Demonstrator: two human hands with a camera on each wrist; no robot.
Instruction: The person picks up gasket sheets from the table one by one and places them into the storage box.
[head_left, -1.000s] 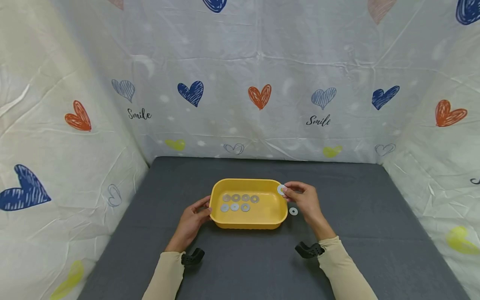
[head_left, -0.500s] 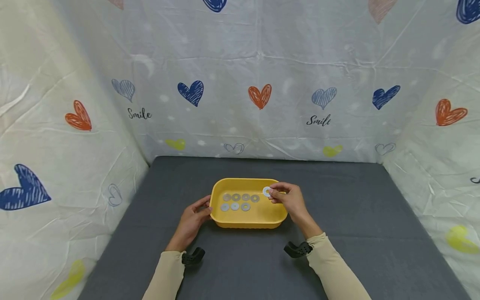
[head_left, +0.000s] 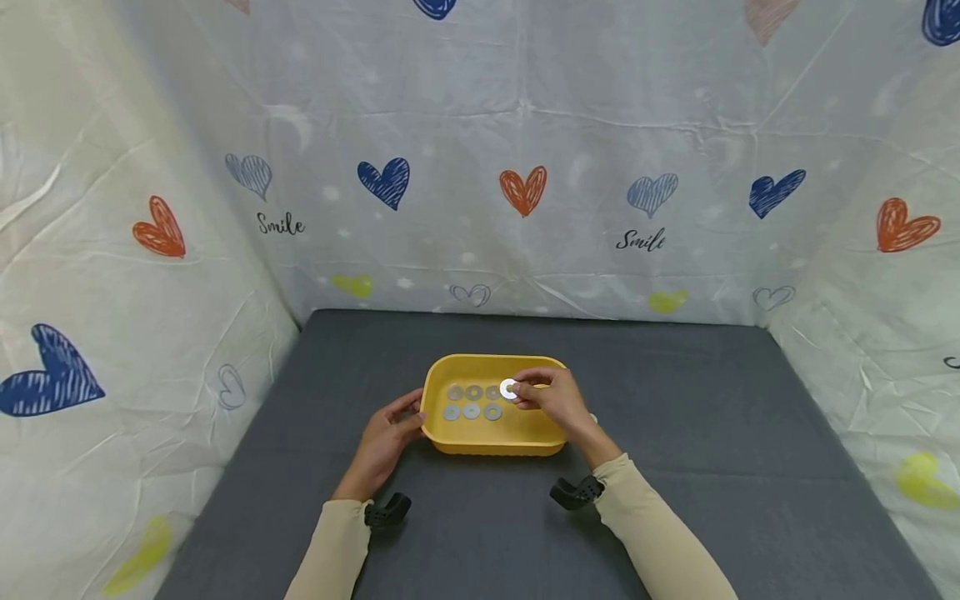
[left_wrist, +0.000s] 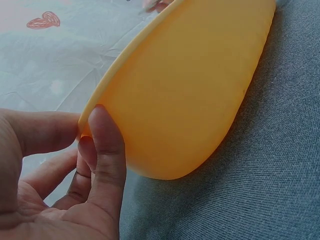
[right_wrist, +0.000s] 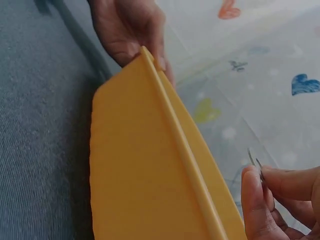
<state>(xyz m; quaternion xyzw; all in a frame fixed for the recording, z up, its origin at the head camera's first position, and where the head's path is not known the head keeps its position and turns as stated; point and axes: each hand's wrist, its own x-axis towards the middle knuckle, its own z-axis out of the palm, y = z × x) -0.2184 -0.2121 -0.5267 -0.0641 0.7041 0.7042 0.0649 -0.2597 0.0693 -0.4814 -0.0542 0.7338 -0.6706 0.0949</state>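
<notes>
A yellow plastic tray (head_left: 495, 448) stands on the dark cloth, with several flat metal washers (head_left: 471, 412) laid in two rows inside. My left hand (head_left: 384, 437) pinches the tray's left rim; the left wrist view has its thumb (left_wrist: 107, 145) on the outer wall. My right hand (head_left: 558, 404) pinches a shiny washer (head_left: 508, 389) between thumb and fingertips, above the tray's inside. Seen from the right wrist, the pinched washer (right_wrist: 254, 162) is nearly edge-on, higher than the rim. In the head view it overlaps the right end of the back row.
Another washer (head_left: 594, 419) lies on the cloth just right of the tray, mostly hidden by my right hand. The dark grey cloth (head_left: 675, 517) covers the table, and white curtains (head_left: 585, 100) with printed hearts enclose the back and sides.
My right hand has carried the pinched washer leftward, from the tray's right rim to over the rows. The left hand keeps its grip on the rim, and the tray stays in place.
</notes>
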